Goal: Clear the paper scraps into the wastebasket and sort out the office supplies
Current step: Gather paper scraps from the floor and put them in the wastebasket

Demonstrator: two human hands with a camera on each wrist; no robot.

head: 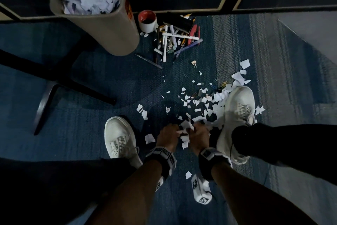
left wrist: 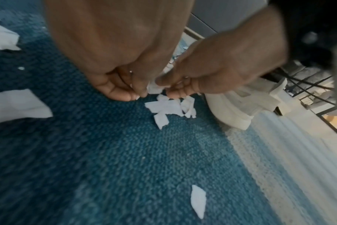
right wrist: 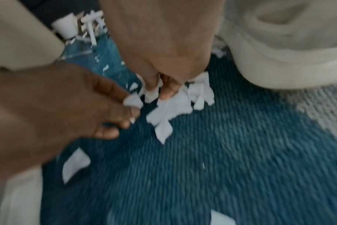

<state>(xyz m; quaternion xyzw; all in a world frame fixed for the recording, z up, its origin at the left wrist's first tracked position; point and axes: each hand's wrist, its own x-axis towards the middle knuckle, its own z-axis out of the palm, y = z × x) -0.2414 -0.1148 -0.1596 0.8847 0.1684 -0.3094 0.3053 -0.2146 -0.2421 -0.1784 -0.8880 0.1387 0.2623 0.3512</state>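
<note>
Torn white paper scraps [head: 200, 104] litter the blue carpet between my two white shoes. Both hands are down at the floor, close together. My left hand [head: 172, 131] has its fingers curled and pinches a small scrap [right wrist: 134, 101]. My right hand [head: 196, 130] pinches more scraps [right wrist: 152, 94] between curled fingers, just above a loose clump of scraps [left wrist: 169, 108] on the carpet. The beige wastebasket [head: 109, 29] stands at the upper left, heaped with paper. Pens and markers [head: 175, 38] lie piled beside a white mug [head: 147, 21] with a red inside.
A binder clip [head: 194, 63] and several paper clips [head: 218, 84] lie among the far scraps. My left shoe [head: 118, 135] and right shoe [head: 237, 115] flank the hands. A dark chair leg [head: 45, 104] crosses the floor at left. Dark cabinets line the top.
</note>
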